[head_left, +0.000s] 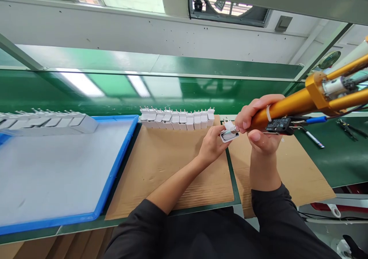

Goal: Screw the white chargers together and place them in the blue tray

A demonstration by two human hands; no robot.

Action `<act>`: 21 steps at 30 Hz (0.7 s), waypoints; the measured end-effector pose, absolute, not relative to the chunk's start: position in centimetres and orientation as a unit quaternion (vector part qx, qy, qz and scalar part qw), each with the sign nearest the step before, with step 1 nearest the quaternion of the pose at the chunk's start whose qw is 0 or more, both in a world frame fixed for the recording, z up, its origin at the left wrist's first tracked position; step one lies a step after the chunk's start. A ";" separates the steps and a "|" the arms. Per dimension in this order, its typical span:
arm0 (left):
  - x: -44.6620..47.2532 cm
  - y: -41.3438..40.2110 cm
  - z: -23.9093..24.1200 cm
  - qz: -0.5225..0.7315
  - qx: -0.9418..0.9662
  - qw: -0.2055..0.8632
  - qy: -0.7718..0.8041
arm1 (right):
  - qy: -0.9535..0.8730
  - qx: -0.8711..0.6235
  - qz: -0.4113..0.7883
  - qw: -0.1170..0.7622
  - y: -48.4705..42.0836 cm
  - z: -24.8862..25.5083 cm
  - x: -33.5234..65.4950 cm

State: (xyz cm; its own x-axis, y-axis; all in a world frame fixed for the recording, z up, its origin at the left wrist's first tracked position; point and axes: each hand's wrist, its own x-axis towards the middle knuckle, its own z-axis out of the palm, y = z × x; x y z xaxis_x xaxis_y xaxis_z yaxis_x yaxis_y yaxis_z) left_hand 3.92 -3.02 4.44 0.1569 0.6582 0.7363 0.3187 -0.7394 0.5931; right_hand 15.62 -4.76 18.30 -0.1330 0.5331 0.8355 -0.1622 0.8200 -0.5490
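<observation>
My left hand [212, 145] is closed around a small white plug housing [229, 131], its metal pins pointing up and away and its open end towards me. In my right hand [263, 122] I grip a gold-coloured powered screwdriver [287, 107] with a black switch [278, 125] tied along its side. The driver's tip meets or nearly meets the housing; my fingers partly hide the spot. Just left of my left hand, a row of similar white plug housings [179, 121] stands side by side with pins up, on the far edge of the cardboard sheet [172, 167].
On the left lies a blue-rimmed white tray [94, 209] with another row of white plugs [51, 121] along its far side. Black-handled pliers [351, 129] and a pen-like tool [314, 139] lie on the green bench at right. A second cardboard sheet [299, 170] lies under my right arm.
</observation>
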 end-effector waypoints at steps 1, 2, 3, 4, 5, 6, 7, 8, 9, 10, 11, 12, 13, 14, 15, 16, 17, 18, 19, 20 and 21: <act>4.0 -3.1 4.6 0.566 0.745 0.143 0.322 | -0.701 -0.132 0.270 0.646 -4.8 18.3 15.6; 4.0 -3.2 4.8 0.571 0.745 0.135 0.317 | -0.700 -0.133 0.271 0.647 -4.8 18.3 15.6; 4.0 -3.3 5.0 0.575 0.745 0.128 0.313 | -0.700 -0.133 0.272 0.647 -4.9 18.4 15.5; 4.0 -3.3 5.2 0.578 0.746 0.120 0.309 | -0.699 -0.133 0.273 0.647 -4.9 18.4 15.5; 4.0 -3.4 5.3 0.580 0.746 0.113 0.306 | -0.699 -0.131 0.275 0.647 -4.9 18.4 15.5; 4.0 -3.4 5.4 0.581 0.747 0.106 0.304 | -0.699 -0.128 0.276 0.647 -5.0 18.4 15.5; 4.0 -3.4 5.5 0.582 0.748 0.100 0.304 | -0.699 -0.124 0.278 0.647 -5.0 18.5 15.5; 4.0 -3.4 5.6 0.583 0.748 0.095 0.304 | -0.700 -0.119 0.278 0.647 -5.0 18.5 15.4; 4.0 -3.4 5.6 0.585 0.747 0.090 0.304 | -0.700 -0.115 0.278 0.648 -5.0 18.5 15.4; 4.1 -3.4 5.7 0.588 0.746 0.085 0.303 | -0.700 -0.112 0.277 0.648 -5.0 18.5 15.4; 4.1 -3.3 5.7 0.590 0.746 0.079 0.299 | -0.700 -0.110 0.277 0.648 -5.0 18.5 15.3; 4.1 -3.3 5.7 0.593 0.746 0.074 0.294 | -0.700 -0.109 0.277 0.649 -5.0 18.5 15.3; 4.1 -3.2 5.7 0.594 0.747 0.068 0.289 | -0.699 -0.107 0.278 0.650 -5.0 18.5 15.2; 4.1 -3.2 5.6 0.595 0.749 0.064 0.285 | -0.698 -0.105 0.279 0.651 -5.0 18.5 15.2; 4.1 -3.1 5.6 0.596 0.750 0.061 0.282 | -0.698 -0.102 0.280 0.652 -5.0 18.5 15.2; 4.1 -3.1 5.6 0.596 0.750 0.059 0.280 | -0.698 -0.100 0.281 0.651 -5.0 18.5 15.2; 4.1 -3.0 5.6 0.596 0.751 0.059 0.279 | -0.698 -0.100 0.281 0.651 -5.0 18.5 15.2; 4.1 -3.0 5.6 0.595 0.751 0.059 0.280 | -0.699 -0.103 0.281 0.650 -5.0 18.4 15.2; 4.1 -3.0 5.7 0.594 0.752 0.059 0.280 | -0.700 -0.108 0.280 0.648 -5.0 18.4 15.3; 4.0 -3.0 5.7 0.592 0.753 0.060 0.282 | -0.701 -0.114 0.279 0.647 -5.0 18.4 15.3; 4.0 -3.0 5.7 0.591 0.753 0.060 0.282 | -0.701 -0.119 0.277 0.647 -5.0 18.4 15.4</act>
State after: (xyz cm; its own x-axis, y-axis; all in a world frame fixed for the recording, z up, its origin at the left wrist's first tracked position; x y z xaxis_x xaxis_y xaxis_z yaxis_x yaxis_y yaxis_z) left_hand 4.01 -2.98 5.69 0.1427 0.4969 0.8560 0.3544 -0.8331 0.4246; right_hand 15.37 -5.00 18.44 -0.1358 0.5243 0.8406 -0.1916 0.8185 -0.5415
